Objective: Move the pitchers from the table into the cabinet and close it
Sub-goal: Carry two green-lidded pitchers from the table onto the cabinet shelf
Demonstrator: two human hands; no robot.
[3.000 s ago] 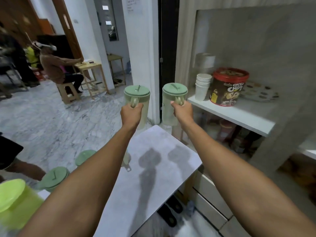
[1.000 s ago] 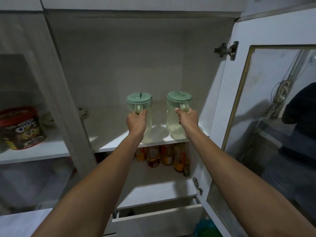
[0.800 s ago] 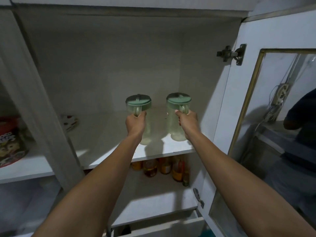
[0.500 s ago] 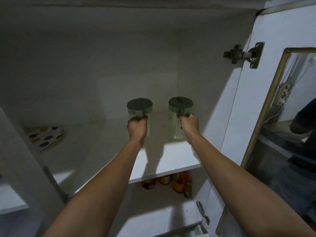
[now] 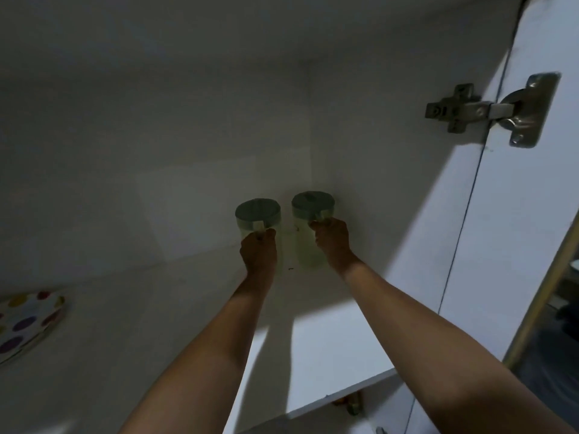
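Both hands are gripping translucent plastic pitchers with pale green lids by their handles: the left hand [image 5: 258, 249] is closing around the left pitcher [image 5: 258, 220], and the right hand [image 5: 332, 240] around the right pitcher [image 5: 312, 227]. The two are standing upright, just beside each other, at the back right corner of the white cabinet shelf [image 5: 329, 364]. A polka-dotted plate [image 5: 26, 321] is lying near the shelf's left edge, and the white cabinet door [image 5: 520, 214] is hanging open on its metal hinge [image 5: 488, 111].

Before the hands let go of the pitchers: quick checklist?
1. Left hand gripping left pitcher by its handle: ok.
2. Right hand gripping right pitcher: ok.
3. Both pitchers upright, lids on: ok.
4. Bases resting on the shelf: cannot tell, too dark.
5. Pitchers far enough back for the door to close: ok.
6. Clear of the spotted plate: ok.
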